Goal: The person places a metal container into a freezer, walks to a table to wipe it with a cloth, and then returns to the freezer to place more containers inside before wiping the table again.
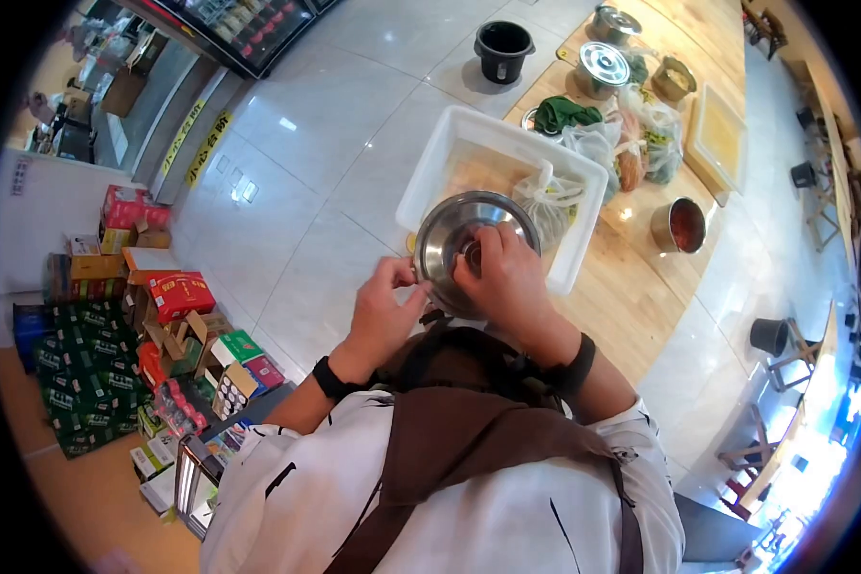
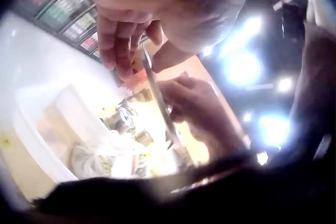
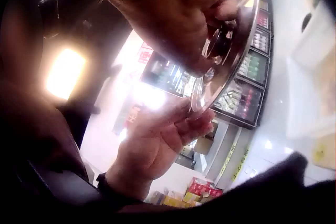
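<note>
Item: one steel lid (image 1: 442, 237), knob (image 3: 221, 43) pinched by right hand (image 1: 509, 277), rim (image 1: 476, 195) apparently pinched by left hand (image 1: 383, 306), best steadied at both.

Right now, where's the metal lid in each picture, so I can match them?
Head view: metal lid, near the centre.
Left wrist view: edge-on, near the centre.
Right wrist view: tilted, upper right of centre.
Shared landmark: white tub, at the right wrist view's right edge.

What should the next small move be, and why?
Perhaps the right hand should give the knob a small twist while the left hand steadies the metal lid: the right grips the knob, and the left pinches the rim.
</note>
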A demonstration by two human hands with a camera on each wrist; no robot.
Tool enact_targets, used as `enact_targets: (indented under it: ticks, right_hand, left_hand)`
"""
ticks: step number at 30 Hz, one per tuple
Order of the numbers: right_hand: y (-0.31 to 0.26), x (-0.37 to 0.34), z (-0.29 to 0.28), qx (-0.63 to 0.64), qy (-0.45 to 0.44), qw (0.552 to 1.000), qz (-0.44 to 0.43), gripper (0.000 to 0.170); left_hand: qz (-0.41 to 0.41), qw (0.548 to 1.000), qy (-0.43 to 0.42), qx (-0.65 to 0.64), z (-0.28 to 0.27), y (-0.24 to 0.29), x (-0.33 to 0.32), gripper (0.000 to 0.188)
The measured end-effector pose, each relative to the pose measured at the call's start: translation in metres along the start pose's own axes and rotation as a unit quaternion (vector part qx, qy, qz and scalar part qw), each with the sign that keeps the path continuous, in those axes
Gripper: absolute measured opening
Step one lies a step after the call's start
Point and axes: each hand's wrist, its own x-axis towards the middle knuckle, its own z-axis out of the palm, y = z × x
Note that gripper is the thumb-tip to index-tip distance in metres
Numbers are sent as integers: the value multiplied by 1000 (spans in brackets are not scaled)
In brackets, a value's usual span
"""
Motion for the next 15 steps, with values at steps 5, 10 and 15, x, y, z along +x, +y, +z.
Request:
enact_targets:
  ticks: [5, 10, 15]
  right_hand:
    - [-13, 5, 3, -8, 16, 1000, -14, 26]
    - [-26, 7, 3, -30, 12, 999, -28, 25]
    - [-35, 10, 8, -48, 23, 996, -78, 20]
  left_hand:
    - [-69, 950, 49, -299, -24, -9, 8, 9]
    - [-151, 956, -24, -250, -26, -14, 8, 18]
    - [-146, 974, -94, -146, -28, -16, 14, 21]
